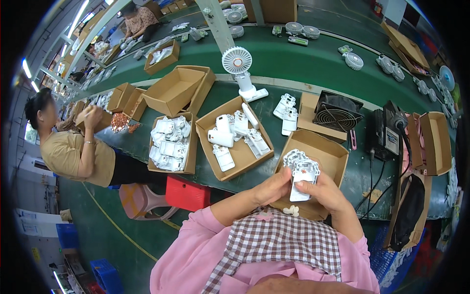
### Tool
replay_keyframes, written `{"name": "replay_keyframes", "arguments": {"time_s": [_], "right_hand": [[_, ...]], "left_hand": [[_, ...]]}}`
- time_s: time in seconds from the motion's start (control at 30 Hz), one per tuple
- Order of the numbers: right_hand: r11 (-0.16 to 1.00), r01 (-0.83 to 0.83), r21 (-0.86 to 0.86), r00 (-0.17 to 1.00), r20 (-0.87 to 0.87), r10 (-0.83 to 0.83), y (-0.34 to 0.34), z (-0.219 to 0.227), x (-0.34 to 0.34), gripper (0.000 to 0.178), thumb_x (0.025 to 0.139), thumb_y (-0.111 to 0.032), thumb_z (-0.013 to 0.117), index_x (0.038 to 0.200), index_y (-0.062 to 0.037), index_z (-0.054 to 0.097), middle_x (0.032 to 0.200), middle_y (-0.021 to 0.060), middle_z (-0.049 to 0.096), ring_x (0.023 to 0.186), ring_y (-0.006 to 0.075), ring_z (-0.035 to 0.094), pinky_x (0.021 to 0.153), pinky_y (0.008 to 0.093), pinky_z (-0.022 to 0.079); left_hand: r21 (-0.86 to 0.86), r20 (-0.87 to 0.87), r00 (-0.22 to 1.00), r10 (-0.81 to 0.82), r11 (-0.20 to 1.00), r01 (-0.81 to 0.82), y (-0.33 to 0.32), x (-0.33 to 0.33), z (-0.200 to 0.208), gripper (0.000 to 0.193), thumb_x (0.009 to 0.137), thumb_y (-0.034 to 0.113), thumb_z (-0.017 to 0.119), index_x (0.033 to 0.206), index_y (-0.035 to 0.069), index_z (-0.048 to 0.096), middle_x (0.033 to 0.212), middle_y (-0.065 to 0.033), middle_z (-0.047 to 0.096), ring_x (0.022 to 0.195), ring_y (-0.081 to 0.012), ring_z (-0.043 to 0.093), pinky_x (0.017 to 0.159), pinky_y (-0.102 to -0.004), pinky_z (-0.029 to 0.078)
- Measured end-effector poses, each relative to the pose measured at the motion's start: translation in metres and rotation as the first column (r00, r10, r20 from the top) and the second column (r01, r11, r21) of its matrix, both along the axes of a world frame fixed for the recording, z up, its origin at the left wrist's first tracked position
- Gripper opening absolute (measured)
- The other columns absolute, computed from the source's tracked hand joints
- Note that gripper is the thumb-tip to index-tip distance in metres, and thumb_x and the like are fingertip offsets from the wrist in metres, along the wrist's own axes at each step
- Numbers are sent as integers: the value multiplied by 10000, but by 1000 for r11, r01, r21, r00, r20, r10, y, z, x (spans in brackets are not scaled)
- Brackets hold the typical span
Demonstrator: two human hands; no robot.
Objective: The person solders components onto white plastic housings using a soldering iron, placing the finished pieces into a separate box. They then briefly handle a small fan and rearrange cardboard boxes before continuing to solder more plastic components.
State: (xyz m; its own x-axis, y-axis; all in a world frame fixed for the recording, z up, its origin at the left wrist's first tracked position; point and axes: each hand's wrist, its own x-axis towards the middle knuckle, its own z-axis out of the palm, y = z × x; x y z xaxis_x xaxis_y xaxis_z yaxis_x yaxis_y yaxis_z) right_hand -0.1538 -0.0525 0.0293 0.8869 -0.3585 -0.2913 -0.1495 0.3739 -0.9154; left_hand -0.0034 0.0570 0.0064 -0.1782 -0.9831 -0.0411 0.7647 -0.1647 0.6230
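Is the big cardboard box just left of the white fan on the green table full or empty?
Empty. The open cardboard box shows only its bare brown bottom, beside the upright white fan.

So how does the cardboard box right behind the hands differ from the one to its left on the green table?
The open cardboard box behind the hands looks almost empty, whereas the open cardboard box to its left holds several loose white plastic fan housings. The first is partly hidden by the left hand and right hand, which hold a white plastic part; the second is untouched. Both are brown, shallow and lidless.
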Motion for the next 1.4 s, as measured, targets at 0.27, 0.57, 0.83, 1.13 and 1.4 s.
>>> {"name": "replay_keyframes", "arguments": {"time_s": [0.27,0.57,0.83,1.13,1.4], "right_hand": [[805,-125,-581,990,-120,66,1,0,-1,724,883,-499,541,1370,12,380,1422,239,248,1367,381,180,1120,458,124],[666,321,-673,935,337,-110,-12,14,-2,984,758,-539,658,1436,33,234,1347,215,393,1248,329,418,1028,417,326],[733,-60,-677,944,200,263,-35,37,-4,970,327,-330,946,1174,-17,591,972,97,632,891,223,613,777,312,471],[659,-14,-752,950,196,244,-29,26,-10,703,505,-215,889,1123,-33,609,921,96,613,797,247,612,694,327,485],[568,-40,-822,988,52,146,-22,31,-16,776,524,-269,886,1190,-35,564,1019,131,580,941,293,589,799,332,470]], "left_hand": [[92,376,927,-4,995,-33,-3,4,11,886,734,131,747,1421,43,194,1284,-97,437,1210,-201,449,994,-340,404],[157,-178,962,-206,959,234,-12,4,10,755,715,-33,626,1387,55,295,1190,-138,543,1057,-258,596,928,-390,483],[133,-246,880,-405,886,445,-9,-3,-2,507,800,112,665,1247,-26,471,1067,-171,631,939,-242,655,837,-333,534],[74,-254,842,-475,859,507,-12,-7,-1,440,811,137,660,1187,-41,516,1096,-159,599,963,-271,643,682,-279,553],[159,-129,832,-539,817,554,-21,6,-6,476,758,95,691,1184,-36,523,1070,-146,624,952,-226,644,783,-312,525]]}}
